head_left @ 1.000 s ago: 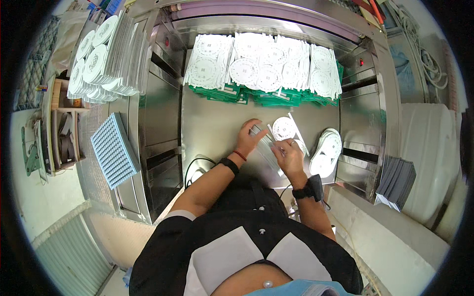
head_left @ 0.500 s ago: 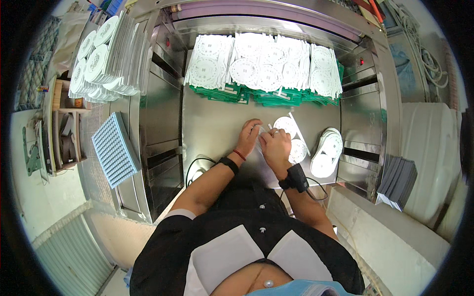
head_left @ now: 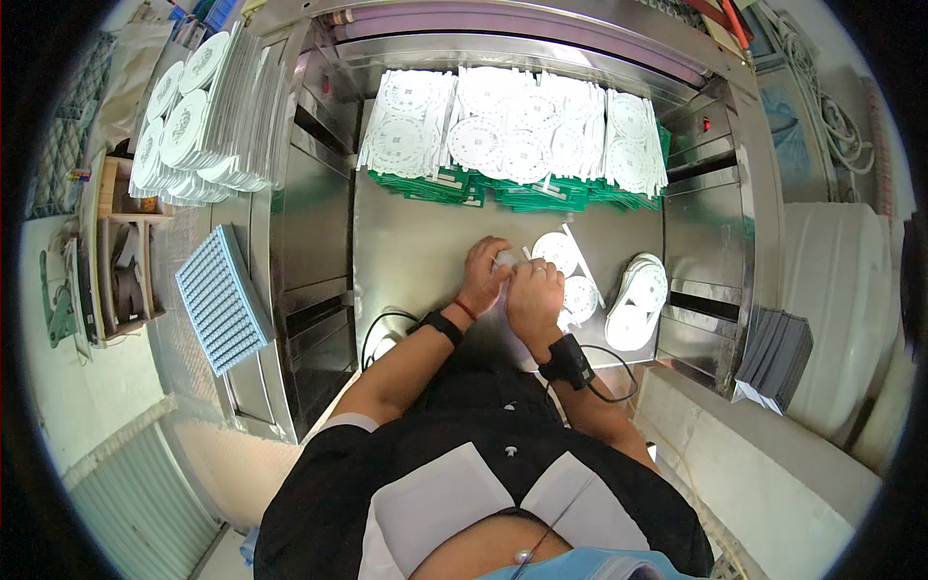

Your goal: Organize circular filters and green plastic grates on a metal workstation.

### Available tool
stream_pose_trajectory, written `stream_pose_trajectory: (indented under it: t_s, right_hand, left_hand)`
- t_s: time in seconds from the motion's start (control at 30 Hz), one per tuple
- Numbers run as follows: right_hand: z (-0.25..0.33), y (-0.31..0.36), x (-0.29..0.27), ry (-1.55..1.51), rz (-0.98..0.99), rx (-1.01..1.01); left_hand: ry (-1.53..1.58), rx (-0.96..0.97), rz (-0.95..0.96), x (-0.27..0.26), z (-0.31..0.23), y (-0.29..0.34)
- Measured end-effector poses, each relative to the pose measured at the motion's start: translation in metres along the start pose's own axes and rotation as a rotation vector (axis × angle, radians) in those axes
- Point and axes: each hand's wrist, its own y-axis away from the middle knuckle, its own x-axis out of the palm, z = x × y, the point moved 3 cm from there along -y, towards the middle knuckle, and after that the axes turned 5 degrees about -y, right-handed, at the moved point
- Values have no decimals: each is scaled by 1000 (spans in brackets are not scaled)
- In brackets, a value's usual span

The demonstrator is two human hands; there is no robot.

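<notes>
Being held in curled fingers of the left hand [head_left: 480,276], a small translucent whitish piece [head_left: 506,259] is mostly covered above the metal counter [head_left: 430,227]. Since a second ago, the right hand [head_left: 534,294] has been drawn in against it, apparently for close two-handed work; whether anything is gripped there cannot be told. Rightward movement is crowded by flat white discs [head_left: 554,251], a thin white strip [head_left: 585,266] and stacked rounded white boards [head_left: 634,304]. Green-based white panel stacks [head_left: 522,126] are lined along the back.

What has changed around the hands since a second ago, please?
The right hand has moved leftward, closer to the left hand, uncovering more of the lower white disc. Whether anything was let go is unclear. The white board stacks and blue tray stayed put.
</notes>
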Motion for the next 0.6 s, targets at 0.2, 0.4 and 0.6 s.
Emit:
stream_pose_trajectory:
  t_s: [0.2,0.4,0.6]
  right_hand:
    - [-5,-8,-3,-115,-42,-22]
    - [-8,-15,5,-200,19,-68]
    - [2,-15,6,-28,114,-143]
  left_hand:
    - [-23,25,-36,-4,-1,3]
    - [-2,-8,22,-6,-2,1]
    - [-59,14,91,-10,2,1]
